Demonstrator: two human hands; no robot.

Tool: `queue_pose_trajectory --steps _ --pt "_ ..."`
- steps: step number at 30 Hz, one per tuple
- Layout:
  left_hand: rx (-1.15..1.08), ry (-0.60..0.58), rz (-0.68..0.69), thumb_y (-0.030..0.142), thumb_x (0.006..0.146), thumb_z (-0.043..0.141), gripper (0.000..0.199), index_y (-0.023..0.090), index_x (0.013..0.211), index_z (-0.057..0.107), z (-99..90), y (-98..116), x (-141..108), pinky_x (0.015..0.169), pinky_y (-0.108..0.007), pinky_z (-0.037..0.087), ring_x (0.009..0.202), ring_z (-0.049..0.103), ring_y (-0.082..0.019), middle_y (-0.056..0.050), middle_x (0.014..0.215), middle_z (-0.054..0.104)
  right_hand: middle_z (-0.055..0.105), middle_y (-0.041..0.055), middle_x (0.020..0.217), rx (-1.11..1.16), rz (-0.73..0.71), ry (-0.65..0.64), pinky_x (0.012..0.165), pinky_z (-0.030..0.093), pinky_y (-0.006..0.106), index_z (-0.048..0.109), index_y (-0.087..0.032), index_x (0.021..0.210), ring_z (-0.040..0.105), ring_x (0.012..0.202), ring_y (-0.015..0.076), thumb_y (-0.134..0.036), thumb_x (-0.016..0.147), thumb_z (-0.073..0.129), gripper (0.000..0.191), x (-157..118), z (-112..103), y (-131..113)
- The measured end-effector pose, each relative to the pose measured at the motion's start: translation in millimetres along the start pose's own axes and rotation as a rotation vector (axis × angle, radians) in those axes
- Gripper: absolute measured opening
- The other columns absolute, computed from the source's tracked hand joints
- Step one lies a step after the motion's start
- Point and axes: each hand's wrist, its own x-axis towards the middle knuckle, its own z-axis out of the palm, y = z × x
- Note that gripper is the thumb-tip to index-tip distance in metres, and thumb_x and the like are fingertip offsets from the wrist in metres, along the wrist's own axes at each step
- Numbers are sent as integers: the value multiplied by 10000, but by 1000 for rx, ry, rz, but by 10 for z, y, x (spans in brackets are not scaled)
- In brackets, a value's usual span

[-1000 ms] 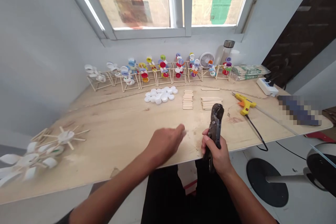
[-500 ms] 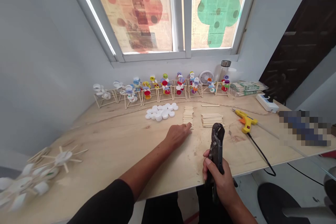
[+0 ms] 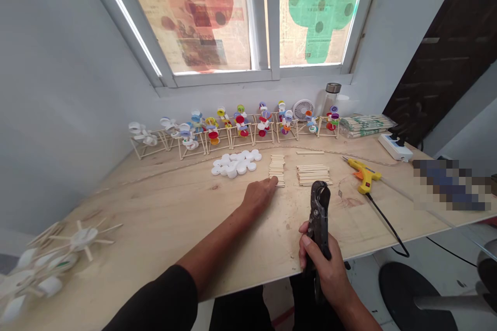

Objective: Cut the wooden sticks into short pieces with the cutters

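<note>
On my feed, the dark steel cutting pliers (image 3: 319, 222) stand upright in the right hand (image 3: 322, 264), its fingers wrapped closed around the handles, with the head of the tool pointing up just off the near edge of the tabletop (image 3: 155, 217). The left hand (image 3: 259, 197) lies relaxed and loosely spread on the plywood, its fingertips (image 3: 274, 180) touching the near end of a short stack of craft sticks (image 3: 277, 169).

I use that stack as my landmark. The pliers are near it, toward the right and closer to me. Just left of it sits a pile of white bottle caps (image 3: 235, 164); just right, a wider stack of craft sticks (image 3: 312, 175). Further right lies a yellow glue gun (image 3: 362, 176). Behind it runs a row of stick frames carrying colored caps (image 3: 233, 126). Well left, a blurred stick-and-cap wheel (image 3: 81, 238) rests on the tabletop.
</note>
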Motion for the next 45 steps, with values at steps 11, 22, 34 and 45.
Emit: queue_pose_trajectory --steps 11,22,34,45 --pt "-15 39 -5 254 874 332 207 220 1049 436 0 -8 -35 618 -257 370 844 599 -206 -54 970 638 498 -29 593 78 0 2 515 383 247 465 -167 962 471 518 112 -394 854 483 252 -21 -7 20" --pt "-49 17 95 304 876 340 211 226 1003 490 -55 401 118 642 -258 386 849 595 -199 -51 967 641 515 -20 623 284 -10 39 508 390 240 483 -172 948 494 530 109 -368 833 519 230 3 -38 3" --pt "-118 2 110 219 841 384 185 206 988 495 -17 698 361 681 -308 402 838 594 -226 -82 924 633 517 -21 626 309 -7 15 506 395 245 485 -178 947 493 525 116 -395 824 523 253 -5 -77 0" --pt "-445 58 27 257 810 440 143 180 849 554 -130 658 62 622 -238 397 717 568 -152 -30 770 620 549 -15 625 323 -24 118 525 404 262 510 -181 920 509 539 135 -445 764 582 315 10 -49 -39"
